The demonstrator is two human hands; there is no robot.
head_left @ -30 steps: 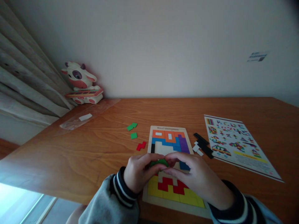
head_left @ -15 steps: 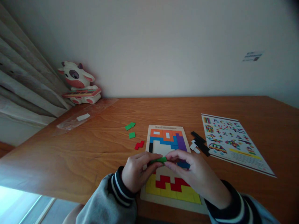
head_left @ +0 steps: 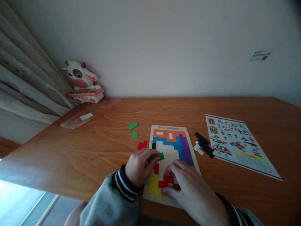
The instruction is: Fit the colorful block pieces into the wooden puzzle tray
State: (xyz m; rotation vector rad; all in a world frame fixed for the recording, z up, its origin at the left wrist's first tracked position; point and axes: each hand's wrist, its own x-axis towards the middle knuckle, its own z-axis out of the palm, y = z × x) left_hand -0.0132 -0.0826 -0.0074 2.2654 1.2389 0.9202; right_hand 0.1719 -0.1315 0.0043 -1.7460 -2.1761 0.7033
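Observation:
A wooden puzzle board [head_left: 172,128] lies on the table near its front edge, partly filled with orange, blue, purple, red and yellow pieces. My left hand [head_left: 139,169] pinches a green piece [head_left: 157,156] over the board's left side. My right hand [head_left: 188,185] rests on the board's lower half with fingers lying flat on the red pieces [head_left: 167,180]. Part of the board is hidden under it.
Loose green pieces [head_left: 133,126] and a red piece [head_left: 142,145] lie left of the board. Black and white pieces [head_left: 203,146] lie to its right, beside a printed pattern sheet [head_left: 235,141]. A cow toy [head_left: 81,83] and a plastic bag [head_left: 82,117] sit at the back left by a curtain.
My right hand let go of the green piece and dropped onto the lower board. The left hand keeps the piece and shifted slightly left.

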